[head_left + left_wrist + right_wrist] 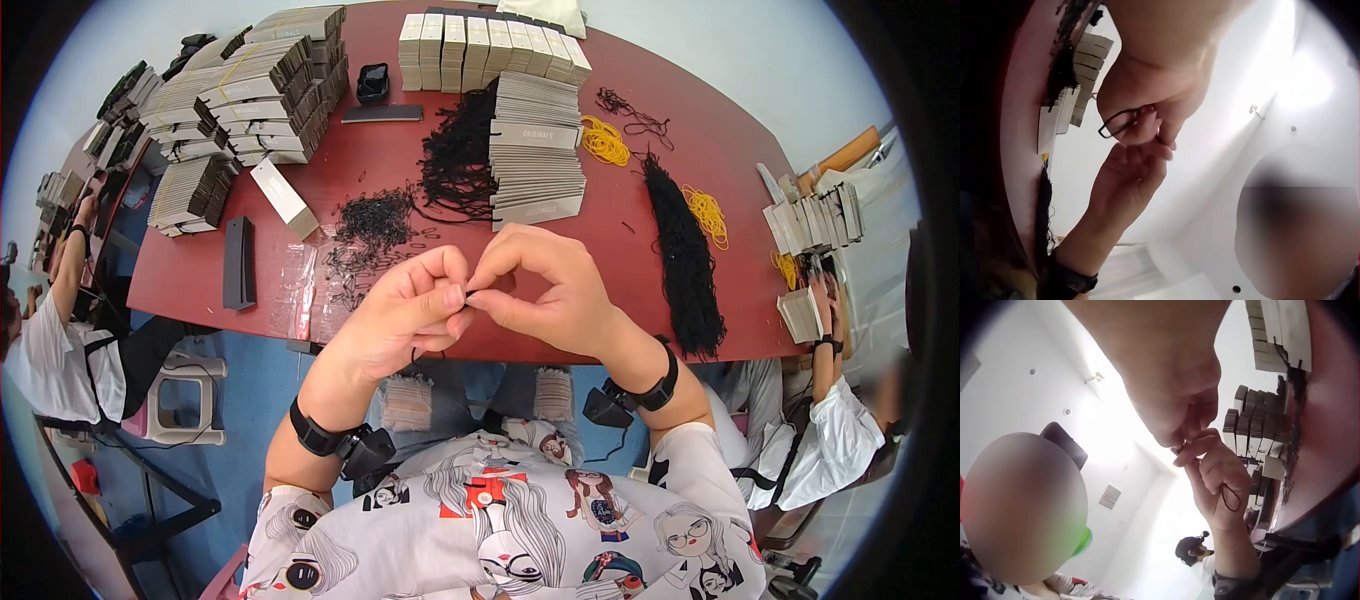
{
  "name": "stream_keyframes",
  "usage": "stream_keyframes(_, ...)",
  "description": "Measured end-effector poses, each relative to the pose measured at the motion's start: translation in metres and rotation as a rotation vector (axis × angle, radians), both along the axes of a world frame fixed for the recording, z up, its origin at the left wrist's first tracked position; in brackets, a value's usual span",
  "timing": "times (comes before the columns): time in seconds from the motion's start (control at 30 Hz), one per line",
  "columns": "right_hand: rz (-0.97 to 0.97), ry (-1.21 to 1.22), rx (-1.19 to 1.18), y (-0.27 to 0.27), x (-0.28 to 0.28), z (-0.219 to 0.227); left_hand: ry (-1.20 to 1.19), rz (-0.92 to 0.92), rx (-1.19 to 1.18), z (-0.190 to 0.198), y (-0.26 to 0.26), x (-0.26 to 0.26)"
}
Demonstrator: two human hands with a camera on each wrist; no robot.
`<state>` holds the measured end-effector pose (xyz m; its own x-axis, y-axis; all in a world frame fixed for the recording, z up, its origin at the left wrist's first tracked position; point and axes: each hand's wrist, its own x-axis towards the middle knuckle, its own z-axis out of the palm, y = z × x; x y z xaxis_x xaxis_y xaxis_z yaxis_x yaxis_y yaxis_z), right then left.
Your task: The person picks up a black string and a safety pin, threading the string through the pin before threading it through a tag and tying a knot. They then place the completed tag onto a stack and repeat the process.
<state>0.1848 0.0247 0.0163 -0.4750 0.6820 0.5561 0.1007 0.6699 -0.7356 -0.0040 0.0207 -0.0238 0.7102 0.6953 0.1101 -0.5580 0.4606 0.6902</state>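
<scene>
1. A black cord (pixel 1121 113) is between the person's two hands, in front of the body near the counter's front edge; a thin loop of it hangs from the left hand.
2. The left hand (pixel 408 308) pinches the cord between thumb and finger. The right hand (pixel 555 290) pinches it too, fingertips meeting the left's.
3. Just beyond lies a loose heap of small dark clips (pixel 375 220) on the red counter (pixel 748 300).
4. Behind the hands stands a stack of grey tags (pixel 538 150), with a tangled black bundle (pixel 455 155) along its left side.
5. Yellow bands (pixel 605 140) lie to its right.
</scene>
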Motion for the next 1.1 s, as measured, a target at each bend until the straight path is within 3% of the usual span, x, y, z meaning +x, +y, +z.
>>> stream_keyframes(0.03,0.013,-0.016,-0.071,0.001,0.001,-0.001,0.0,0.0,-0.001,0.004,-0.002,0.001)
stream_keyframes(0.1,0.025,-0.032,-0.142,0.002,0.001,-0.007,0.236,0.277,0.032,0.014,-0.01,0.003)
stream_keyframes(0.13,0.061,0.089,-0.302,0.002,0.001,-0.012,0.236,0.276,0.031,0.012,-0.012,0.004)
stream_keyframes(0.17,0.096,0.21,-0.461,0.002,0.0,-0.015,0.463,0.604,0.395,0.008,-0.014,0.006)
stream_keyframes(0.2,0.096,0.211,-0.461,0.002,0.0,-0.015,0.684,0.927,0.768,0.006,-0.016,0.008)
stream_keyframes(0.23,0.108,0.211,-0.488,0.001,0.0,-0.015,0.685,0.926,0.768,0.009,-0.019,0.009)
stream_keyframes(0.3,0.117,0.212,-0.518,0.0,0.0,-0.015,0.804,1.116,1.016,0.019,-0.025,0.012)
stream_keyframes(0.4,0.11,0.229,-0.502,-0.002,-0.004,-0.014,0.811,1.17,1.122,0.02,-0.028,0.014)
stream_keyframes(0.63,0.081,0.182,-0.479,-0.004,0.0,-0.008,0.851,1.17,1.111,0.029,-0.032,0.015)
stream_keyframes(0.7,0.063,0.13,-0.451,-0.003,0.001,-0.007,0.935,0.985,0.924,0.037,-0.034,0.012)
stream_keyframes(0.73,0.059,0.142,-0.444,-0.002,0.002,-0.006,0.935,0.984,0.923,0.035,-0.034,0.012)
stream_keyframes(0.8,0.055,0.153,-0.436,-0.002,0.002,-0.006,0.617,0.734,0.434,0.032,-0.031,0.012)
stream_keyframes(0.9,0.06,0.184,-0.413,-0.004,-0.001,-0.006,0.479,0.579,0.276,0.036,-0.027,0.006)
stream_keyframes(1.0,-0.079,0.285,-0.282,-0.011,-0.004,-0.003,0.419,0.511,0.142,0.036,-0.026,0.002)
stream_keyframes(1.07,-0.238,0.195,0.005,-0.014,-0.002,-0.002,0.416,0.526,0.157,0.034,-0.026,0.003)
stream_keyframes(1.1,-0.238,0.196,0.004,-0.016,-0.002,0.0,0.412,0.54,0.172,0.034,-0.026,0.003)
